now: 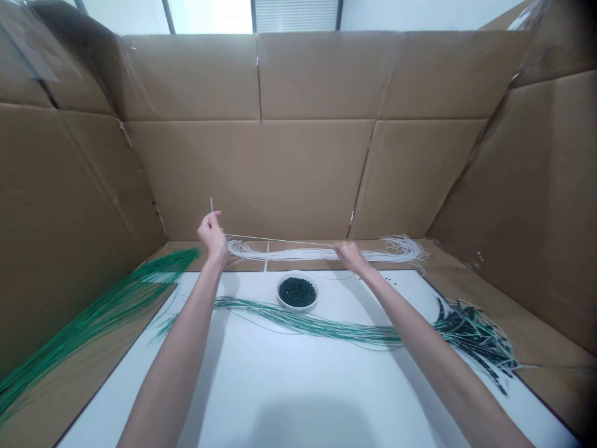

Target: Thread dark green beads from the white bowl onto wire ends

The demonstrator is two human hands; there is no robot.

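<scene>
A thin white cord (280,240) runs nearly straight between my two hands, above the table's far edge. My left hand (212,235) is closed on one part of it, and a short thin white piece (211,204) sticks up from the fist. Further right, my right hand (349,254) pinches the cord's other part. Behind and below the cord lies a long bundle of loose white cords (308,255), looped at its ends. Nearer to me, a white bowl (278,300) full of small dark green beads (297,292) stands between my forearms.
Green strands (298,320) lie across the white board (298,379), ending right in a tangle strung with dark beads (476,336). More green strands (102,320) spread along the left side. Tall cardboard walls (242,168) enclose the back and sides. A few loose beads lie by my right forearm.
</scene>
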